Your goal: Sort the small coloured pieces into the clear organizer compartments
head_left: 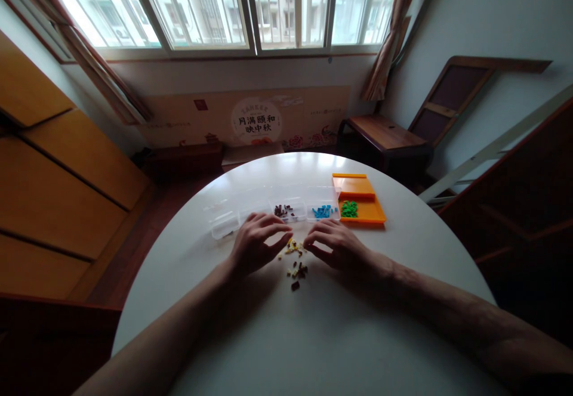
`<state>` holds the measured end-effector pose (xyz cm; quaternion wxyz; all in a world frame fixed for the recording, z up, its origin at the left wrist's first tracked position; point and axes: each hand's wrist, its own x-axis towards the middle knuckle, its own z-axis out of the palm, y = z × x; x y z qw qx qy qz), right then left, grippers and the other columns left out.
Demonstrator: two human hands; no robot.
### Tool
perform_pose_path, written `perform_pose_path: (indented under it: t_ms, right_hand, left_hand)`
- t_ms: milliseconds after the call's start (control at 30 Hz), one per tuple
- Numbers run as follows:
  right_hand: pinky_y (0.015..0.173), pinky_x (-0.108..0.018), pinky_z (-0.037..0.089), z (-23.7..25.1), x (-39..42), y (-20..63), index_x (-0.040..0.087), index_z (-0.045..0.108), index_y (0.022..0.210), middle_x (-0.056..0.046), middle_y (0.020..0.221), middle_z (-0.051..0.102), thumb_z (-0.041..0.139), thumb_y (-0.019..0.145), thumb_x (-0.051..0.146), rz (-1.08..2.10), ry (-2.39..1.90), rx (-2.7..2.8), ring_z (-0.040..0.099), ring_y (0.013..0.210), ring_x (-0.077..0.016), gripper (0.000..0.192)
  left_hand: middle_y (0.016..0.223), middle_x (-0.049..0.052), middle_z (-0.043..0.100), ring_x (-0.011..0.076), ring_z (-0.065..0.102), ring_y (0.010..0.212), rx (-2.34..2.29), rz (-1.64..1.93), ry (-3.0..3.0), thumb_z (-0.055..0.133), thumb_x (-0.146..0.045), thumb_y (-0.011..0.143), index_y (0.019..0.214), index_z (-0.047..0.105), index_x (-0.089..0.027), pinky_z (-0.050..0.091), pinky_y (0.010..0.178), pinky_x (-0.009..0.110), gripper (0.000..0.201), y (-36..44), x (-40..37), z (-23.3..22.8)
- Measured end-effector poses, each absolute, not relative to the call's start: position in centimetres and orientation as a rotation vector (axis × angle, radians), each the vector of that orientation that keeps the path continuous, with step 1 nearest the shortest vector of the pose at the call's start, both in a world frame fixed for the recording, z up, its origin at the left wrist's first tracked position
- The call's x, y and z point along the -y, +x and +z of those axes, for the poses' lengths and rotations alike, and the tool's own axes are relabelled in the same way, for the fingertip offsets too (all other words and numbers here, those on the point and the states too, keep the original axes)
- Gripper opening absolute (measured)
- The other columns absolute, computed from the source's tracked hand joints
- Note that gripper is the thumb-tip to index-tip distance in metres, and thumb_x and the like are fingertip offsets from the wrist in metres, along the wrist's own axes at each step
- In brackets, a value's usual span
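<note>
Both my hands hover just above the white round table, either side of a loose group of small yellow and brown building-block pieces. My left hand is on the left of them, its thumb and fingertips slightly apart with nothing visible between. On the other side, my right hand has its thumb and forefinger tips drawn together at the group's edge; any piece in them is too small to make out. Nearer to me lies a second cluster of cream and dark brown pieces, with a dark brown piece below it.
Behind my hands a clear compartment box holds dark brown pieces and blue pieces. An orange tray with green pieces adjoins it on the right. The white table has a curved edge; a wooden chair stands beyond.
</note>
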<state>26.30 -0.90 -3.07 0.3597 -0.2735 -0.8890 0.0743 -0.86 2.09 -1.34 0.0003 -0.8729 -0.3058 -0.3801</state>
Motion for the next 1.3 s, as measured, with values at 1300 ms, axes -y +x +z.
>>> perform_pose_path:
  t_ms: [1300]
  right_hand:
    - [0.088, -0.036, 0.047, -2.8, 1.3, 26.2, 0.026, 0.078, 0.106, -0.003, 0.095, 0.074, 0.068, 0.106, 0.027, 0.224, -0.707, 2.365, 0.066, 0.088, -0.0193, 0.011]
  left_hand:
    - [0.097, 0.000, 0.083, 0.0196, 0.073, 0.086, 1.344, -1.197, -2.481, 0.076, -0.034, 0.102, 0.097, 0.084, -0.028, 0.045, 0.087, 0.041, 0.012, -1.8, -3.8, -1.6]
